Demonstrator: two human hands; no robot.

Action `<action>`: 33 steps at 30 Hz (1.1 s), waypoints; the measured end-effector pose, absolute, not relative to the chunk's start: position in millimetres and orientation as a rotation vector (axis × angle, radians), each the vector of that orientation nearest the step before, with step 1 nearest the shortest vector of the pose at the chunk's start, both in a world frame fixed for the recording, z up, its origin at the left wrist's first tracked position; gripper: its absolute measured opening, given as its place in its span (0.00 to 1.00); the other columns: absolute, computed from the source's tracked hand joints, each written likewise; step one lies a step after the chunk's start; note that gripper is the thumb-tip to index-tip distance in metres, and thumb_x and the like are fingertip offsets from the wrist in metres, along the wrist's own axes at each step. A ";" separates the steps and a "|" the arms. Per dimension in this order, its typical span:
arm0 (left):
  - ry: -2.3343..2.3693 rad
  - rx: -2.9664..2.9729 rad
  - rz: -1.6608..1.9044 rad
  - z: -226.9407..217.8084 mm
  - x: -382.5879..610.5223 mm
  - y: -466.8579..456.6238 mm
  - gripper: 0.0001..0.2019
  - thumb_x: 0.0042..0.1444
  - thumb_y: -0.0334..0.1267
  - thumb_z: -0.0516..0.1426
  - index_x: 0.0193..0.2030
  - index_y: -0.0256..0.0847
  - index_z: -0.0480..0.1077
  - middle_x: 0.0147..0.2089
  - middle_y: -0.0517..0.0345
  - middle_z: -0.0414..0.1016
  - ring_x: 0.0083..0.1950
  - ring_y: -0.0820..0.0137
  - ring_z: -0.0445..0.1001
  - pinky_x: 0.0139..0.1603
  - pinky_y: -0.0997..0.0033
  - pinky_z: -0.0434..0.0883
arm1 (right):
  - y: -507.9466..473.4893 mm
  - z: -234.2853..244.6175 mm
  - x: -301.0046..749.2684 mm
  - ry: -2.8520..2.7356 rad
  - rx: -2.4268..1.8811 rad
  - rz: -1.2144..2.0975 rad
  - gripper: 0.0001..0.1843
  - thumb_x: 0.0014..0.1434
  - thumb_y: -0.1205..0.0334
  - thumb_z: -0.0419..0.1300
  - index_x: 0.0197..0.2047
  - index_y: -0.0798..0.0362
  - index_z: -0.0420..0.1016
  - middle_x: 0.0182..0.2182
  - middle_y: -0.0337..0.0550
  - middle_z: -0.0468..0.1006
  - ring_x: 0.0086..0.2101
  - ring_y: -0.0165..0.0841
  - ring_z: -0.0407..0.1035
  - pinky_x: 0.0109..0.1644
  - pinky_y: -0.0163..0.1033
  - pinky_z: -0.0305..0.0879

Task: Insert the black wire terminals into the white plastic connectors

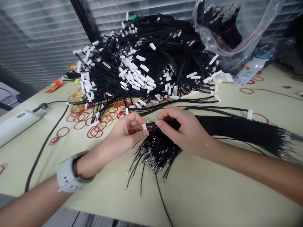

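Note:
My left hand (126, 130) pinches a small white connector housing (144, 126) between thumb and forefinger. Facing it, my right hand (183, 129) has its thumb and forefinger pressed together, apparently on a thin black wire (152, 123) that runs toward the housing. Whether the wire's tip sits inside the housing is too small to tell. Under both hands lies a thick bundle of black wires (227, 127), its silvery crimped ends (151, 157) fanned out toward me. A few loose wires stick out from the bundle's near end.
Behind my hands rises a large heap of black cables (165, 47) with white connectors. Red and yellow rubber bands (94, 130) lie scattered at left. A clear plastic bag (236, 53) of wire bundles and a plastic bottle (251, 71) stand back right. A white device (19, 124) trails a black cord.

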State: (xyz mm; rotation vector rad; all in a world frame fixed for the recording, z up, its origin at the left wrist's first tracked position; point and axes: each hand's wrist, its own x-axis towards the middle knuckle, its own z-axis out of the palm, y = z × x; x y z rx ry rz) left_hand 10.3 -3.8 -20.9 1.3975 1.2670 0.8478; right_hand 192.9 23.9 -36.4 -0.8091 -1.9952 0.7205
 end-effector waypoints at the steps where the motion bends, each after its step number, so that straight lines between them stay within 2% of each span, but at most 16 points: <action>1: 1.267 1.398 0.843 -21.1 9.8 -3.9 0.09 0.49 0.30 0.59 0.31 0.39 0.61 0.24 0.69 0.68 0.27 0.80 0.66 0.28 0.79 0.62 | 22.6 -37.5 193.3 -2.058 -0.785 0.648 0.06 0.58 0.67 0.54 0.29 0.57 0.67 0.27 0.36 0.67 0.29 0.23 0.61 0.32 0.30 0.56; 6: 1.260 1.425 0.836 -22.1 8.5 -4.0 0.09 0.49 0.31 0.59 0.31 0.38 0.61 0.26 0.67 0.67 0.27 0.78 0.67 0.27 0.78 0.61 | 20.5 -42.8 194.0 -2.174 -0.774 0.522 0.06 0.59 0.68 0.53 0.30 0.57 0.66 0.28 0.37 0.65 0.29 0.23 0.60 0.34 0.31 0.55; 25: 1.200 1.428 0.833 -21.3 7.6 -4.2 0.08 0.49 0.29 0.60 0.31 0.37 0.63 0.26 0.68 0.69 0.27 0.80 0.66 0.28 0.80 0.62 | 22.5 -42.1 194.0 -2.197 -0.682 0.577 0.05 0.58 0.70 0.54 0.30 0.58 0.67 0.28 0.38 0.65 0.29 0.23 0.60 0.33 0.30 0.55; 33: 1.184 1.430 0.834 -24.3 7.2 -4.7 0.07 0.48 0.30 0.61 0.31 0.38 0.64 0.27 0.65 0.72 0.28 0.79 0.69 0.29 0.79 0.63 | 22.4 -46.2 190.6 -2.258 -0.647 0.554 0.06 0.60 0.70 0.52 0.31 0.58 0.66 0.29 0.38 0.64 0.30 0.25 0.59 0.33 0.31 0.55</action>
